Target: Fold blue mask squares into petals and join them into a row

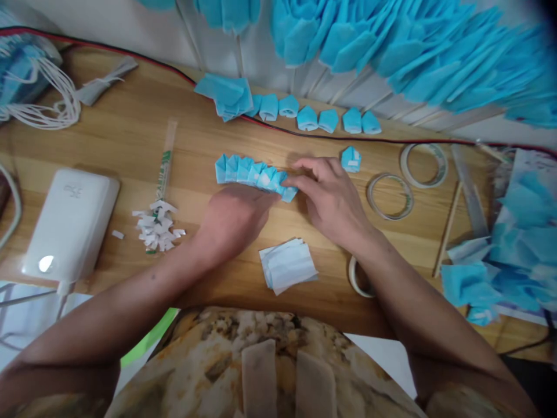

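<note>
A row of overlapping folded blue pieces [248, 171], like paper or thin fabric, lies on the table in front of me. My right hand [328, 197] reaches in from the right, thumb and index finger closed on the folded blue piece [289, 193] at the row's right end. My left hand [237, 217] is curled against the near side of the row, its fingertips close to that same end; what they hold, if anything, is hidden. One separate folded blue piece [350, 159] lies just beyond my right hand. Below my hands is a stack of pale sheets [289, 265].
Rolls of tape [390, 216] lie to the right, near a thin stick [448, 229]. Small white strips [157, 226] and a white power bank [72, 223] are at left. Behind, several folded blue pieces [307, 118] line a red-black cable [369, 140], below blue flowers [357, 35] on sticks.
</note>
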`<state>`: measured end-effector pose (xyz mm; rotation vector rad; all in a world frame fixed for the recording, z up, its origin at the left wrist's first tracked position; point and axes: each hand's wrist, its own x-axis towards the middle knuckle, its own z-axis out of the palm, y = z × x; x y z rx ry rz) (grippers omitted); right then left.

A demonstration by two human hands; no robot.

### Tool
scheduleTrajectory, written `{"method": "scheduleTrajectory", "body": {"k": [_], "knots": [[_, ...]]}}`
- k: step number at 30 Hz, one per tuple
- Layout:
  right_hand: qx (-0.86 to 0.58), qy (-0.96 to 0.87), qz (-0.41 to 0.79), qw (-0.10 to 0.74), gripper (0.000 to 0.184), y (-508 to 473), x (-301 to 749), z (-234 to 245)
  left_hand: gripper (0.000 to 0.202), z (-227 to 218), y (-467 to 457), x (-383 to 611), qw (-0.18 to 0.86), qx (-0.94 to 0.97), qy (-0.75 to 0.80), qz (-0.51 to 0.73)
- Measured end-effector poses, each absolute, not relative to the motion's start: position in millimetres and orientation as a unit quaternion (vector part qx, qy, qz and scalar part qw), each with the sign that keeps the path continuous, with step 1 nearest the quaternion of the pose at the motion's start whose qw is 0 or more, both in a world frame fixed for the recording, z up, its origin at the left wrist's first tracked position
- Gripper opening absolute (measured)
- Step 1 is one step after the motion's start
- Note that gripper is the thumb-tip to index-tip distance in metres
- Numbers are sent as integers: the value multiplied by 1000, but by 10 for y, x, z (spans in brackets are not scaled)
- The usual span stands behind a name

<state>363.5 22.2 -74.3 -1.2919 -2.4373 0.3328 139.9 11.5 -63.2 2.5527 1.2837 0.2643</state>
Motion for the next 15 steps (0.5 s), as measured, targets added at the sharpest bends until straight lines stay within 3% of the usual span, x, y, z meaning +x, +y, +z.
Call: {"method": "scheduleTrajectory", "body": {"k": [9, 15], "knots": [[-479, -831, 147, 244, 51, 301, 3710, -779, 34, -592, 118, 1401, 154, 877, 450, 69], [-462, -854, 131, 200, 45, 270, 3665, -767, 33, -604, 119, 1397, 155, 877, 447, 85]]}}
